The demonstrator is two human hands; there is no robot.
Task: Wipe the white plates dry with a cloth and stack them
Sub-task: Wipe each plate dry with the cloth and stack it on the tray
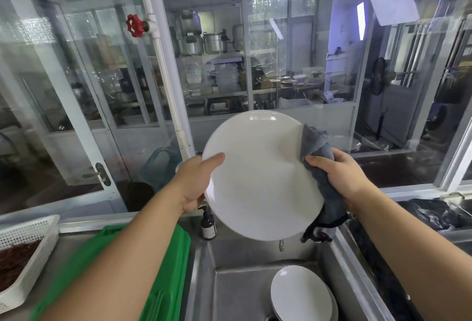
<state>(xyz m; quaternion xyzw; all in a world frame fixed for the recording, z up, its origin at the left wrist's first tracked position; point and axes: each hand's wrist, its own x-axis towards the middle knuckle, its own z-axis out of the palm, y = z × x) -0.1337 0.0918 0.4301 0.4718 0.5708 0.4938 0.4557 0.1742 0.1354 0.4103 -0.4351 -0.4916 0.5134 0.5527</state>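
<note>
A large white plate (258, 175) is held up, tilted, above the steel sink (229, 290). My left hand (195, 182) grips its left rim, thumb on the face. My right hand (339, 175) presses a grey cloth (316, 141) against the plate's right edge; the cloth wraps around the rim and hangs down behind it. More white plates (301, 295) lean stacked in the sink's near right corner.
A green plastic tray (168, 269) lies left of the sink. A white perforated basket (28, 239) with dark red contents sits at far left. A brown pump bottle (208, 223) stands behind the sink. Glass panels and a white pipe rise ahead.
</note>
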